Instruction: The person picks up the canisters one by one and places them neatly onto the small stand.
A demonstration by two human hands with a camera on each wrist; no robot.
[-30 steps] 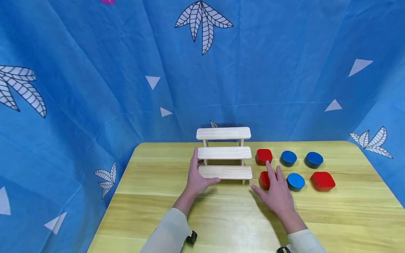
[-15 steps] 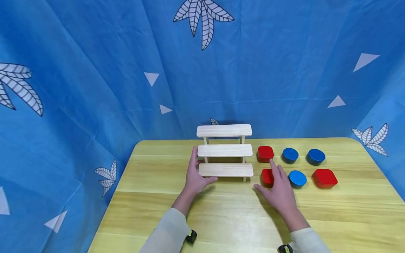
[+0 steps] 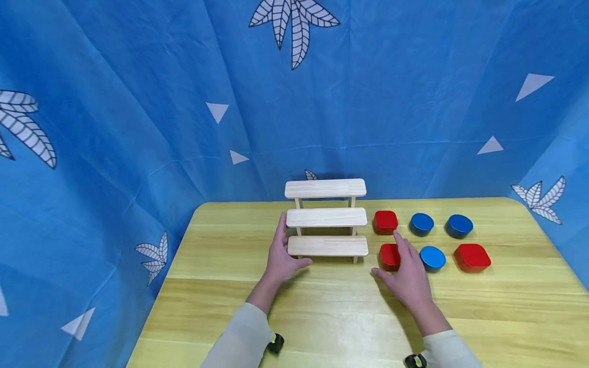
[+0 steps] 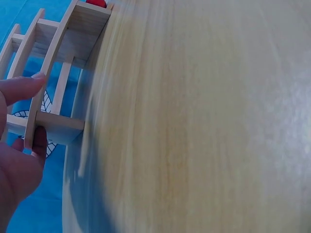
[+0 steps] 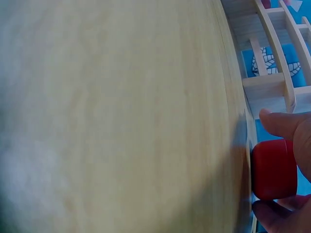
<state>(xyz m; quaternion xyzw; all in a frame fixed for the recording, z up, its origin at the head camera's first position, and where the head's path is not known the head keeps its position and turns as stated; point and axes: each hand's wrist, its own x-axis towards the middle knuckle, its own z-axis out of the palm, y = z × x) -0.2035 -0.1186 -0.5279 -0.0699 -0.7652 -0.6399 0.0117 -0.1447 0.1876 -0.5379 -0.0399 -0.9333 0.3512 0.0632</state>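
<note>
A pale wooden three-step stand (image 3: 326,217) is at the back middle of the table in the head view. My left hand (image 3: 281,258) is at its left end, fingers along the side and thumb stretched out in front of the lowest board. In the left wrist view a fingertip (image 4: 40,138) is right at the end of the front board. My right hand (image 3: 408,278) is spread around the nearer small red rounded-square block (image 3: 389,256). The right wrist view shows that red block between thumb and fingers, with a gap on the thumb side.
Behind it sits another red block (image 3: 385,222). Three blue round blocks, one light blue (image 3: 432,258) and two darker (image 3: 421,224), stand to the right, along with a larger red block (image 3: 472,257). A blue patterned cloth (image 3: 391,102) hangs behind the wooden table (image 3: 331,317).
The head view has tilted, so the scene sits a little higher. My left thumb has drawn slightly left, away from the stand's front. My right hand has shifted slightly right beside the red block.
</note>
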